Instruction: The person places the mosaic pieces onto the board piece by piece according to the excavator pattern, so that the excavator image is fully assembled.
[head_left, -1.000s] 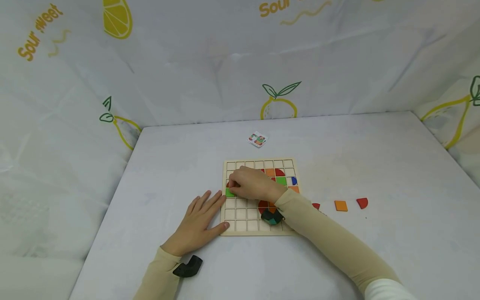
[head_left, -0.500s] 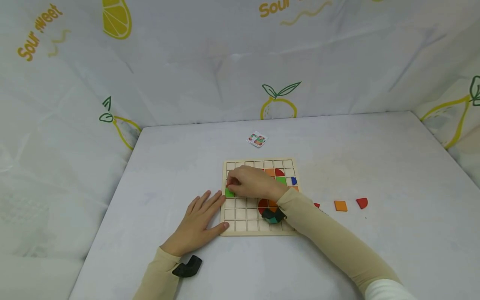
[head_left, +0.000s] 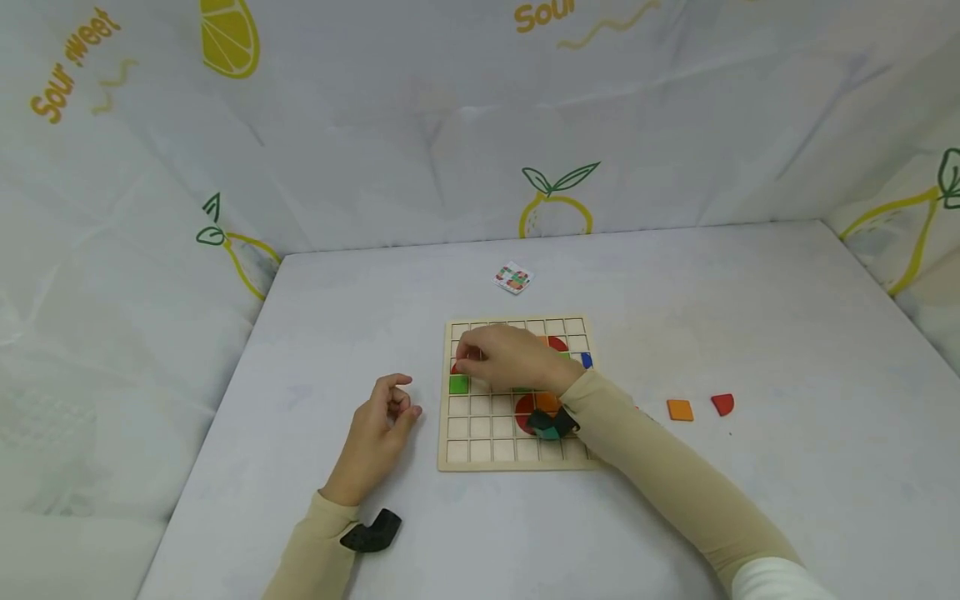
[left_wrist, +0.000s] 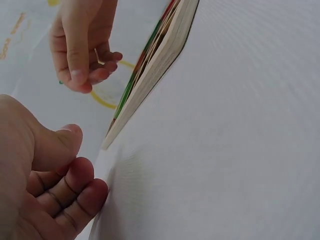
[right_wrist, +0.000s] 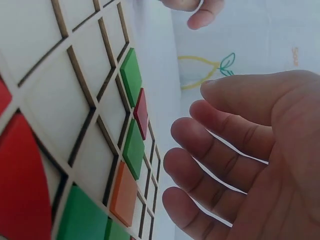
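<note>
My right hand (head_left: 513, 354) hovers over the left part of a wooden grid board (head_left: 480, 427). In the right wrist view its fingers (right_wrist: 192, 162) are loosely bent and hold nothing. Below its fingertips a green square tile (head_left: 459, 384) sits in the left column, with a red piece (head_left: 455, 367) in the cell behind it. The right wrist view also shows an orange tile (right_wrist: 123, 194) seated in the grid. My left hand (head_left: 371, 442) is apart from the board's left edge, fingers loosely curled around nothing. The right hand and forearm cover some of the board's cells.
Right of the board lie an orange square tile (head_left: 680, 409) and a red quarter-circle piece (head_left: 723, 404). Another red bit is mostly hidden by the right sleeve. Behind the board lies a small patterned card (head_left: 513, 277). A white printed cloth (head_left: 360, 150) hangs behind the table.
My left hand has left the board's edge, drawn back to the left, and its spread fingers have curled. The right hand has risen slightly off the left column, uncovering the green tile.
</note>
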